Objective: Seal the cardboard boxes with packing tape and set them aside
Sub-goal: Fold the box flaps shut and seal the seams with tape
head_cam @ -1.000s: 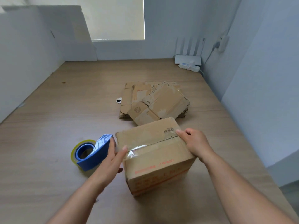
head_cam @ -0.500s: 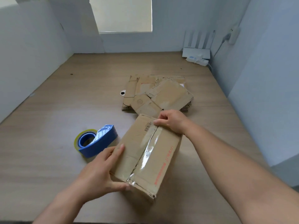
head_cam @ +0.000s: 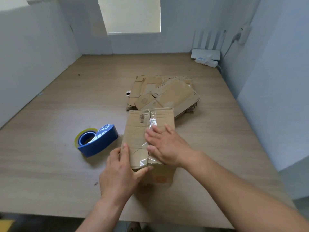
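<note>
In the head view, the taped cardboard box [head_cam: 137, 131] is lying on the worktop [head_cam: 50, 164] just before the person, its long axis pointing away. The right hand [head_cam: 167, 148] is pressing flat, fingers straight, on the clear tape strip [head_cam: 152, 121]. The left hand [head_cam: 118, 173] is gripping the near left corner. A barcode label [head_cam: 142, 118] is showing, and the orange print is too blurred to read.

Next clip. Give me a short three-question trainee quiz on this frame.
1. True or false: the right hand presses flat on the box, over its taped seam.
2. The left hand is: A) gripping the box's near corner; B) pointing at the wall; C) an empty fist.
3. Fill in: the blue tape dispenser sits on the table to the ____ of the box.
Key: 1 true; 2 A; 3 left.
</note>
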Action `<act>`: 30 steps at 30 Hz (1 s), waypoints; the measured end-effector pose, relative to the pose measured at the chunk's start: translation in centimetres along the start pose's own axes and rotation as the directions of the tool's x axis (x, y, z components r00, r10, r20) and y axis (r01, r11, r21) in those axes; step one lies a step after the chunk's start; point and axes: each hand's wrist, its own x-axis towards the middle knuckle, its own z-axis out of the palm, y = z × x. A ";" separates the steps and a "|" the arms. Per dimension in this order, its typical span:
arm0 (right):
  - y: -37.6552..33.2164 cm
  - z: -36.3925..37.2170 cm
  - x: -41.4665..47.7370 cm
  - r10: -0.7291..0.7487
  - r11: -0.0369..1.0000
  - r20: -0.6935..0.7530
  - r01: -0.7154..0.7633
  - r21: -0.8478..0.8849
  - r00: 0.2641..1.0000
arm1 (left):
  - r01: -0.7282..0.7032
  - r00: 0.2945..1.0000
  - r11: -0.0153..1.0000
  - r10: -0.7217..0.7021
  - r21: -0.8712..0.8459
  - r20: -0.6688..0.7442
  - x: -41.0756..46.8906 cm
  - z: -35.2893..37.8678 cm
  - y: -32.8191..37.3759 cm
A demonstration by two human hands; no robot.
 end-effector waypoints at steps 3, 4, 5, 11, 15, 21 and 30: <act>-1.2 1.6 -2.6 -0.111 0.989 -0.073 0.117 0.088 0.991 | -0.006 1.000 0.999 0.006 0.031 -0.001 -0.1 0.1 0.0; -1.5 2.3 -3.3 -0.134 0.977 -0.149 0.156 0.143 0.980 | -0.012 1.000 0.999 0.012 0.037 -0.001 -0.1 0.1 0.0; -1.7 3.0 -3.9 -0.156 0.971 -0.253 0.195 0.140 0.955 | -0.025 1.000 0.999 0.025 0.040 0.001 0.0 0.1 0.0; -1.6 5.3 -3.8 -0.108 0.969 -0.641 0.225 0.103 0.760 | -0.219 0.962 0.975 0.222 -0.034 0.158 1.7 -1.1 -1.6; -0.7 5.9 -3.5 -0.097 0.952 -0.682 0.267 0.148 0.725 | -0.500 0.864 0.863 0.492 -0.073 -0.105 2.4 -0.5 -2.7; 0.4 6.0 -4.8 -0.001 0.941 -0.749 0.255 0.223 0.662 | -0.792 0.584 0.607 0.722 -0.068 -0.371 3.0 1.4 -1.5; -0.9 5.5 -2.9 -0.022 0.982 -0.688 0.144 0.121 0.726 | -0.818 0.535 0.574 0.741 -0.032 -0.405 5.1 2.5 -3.7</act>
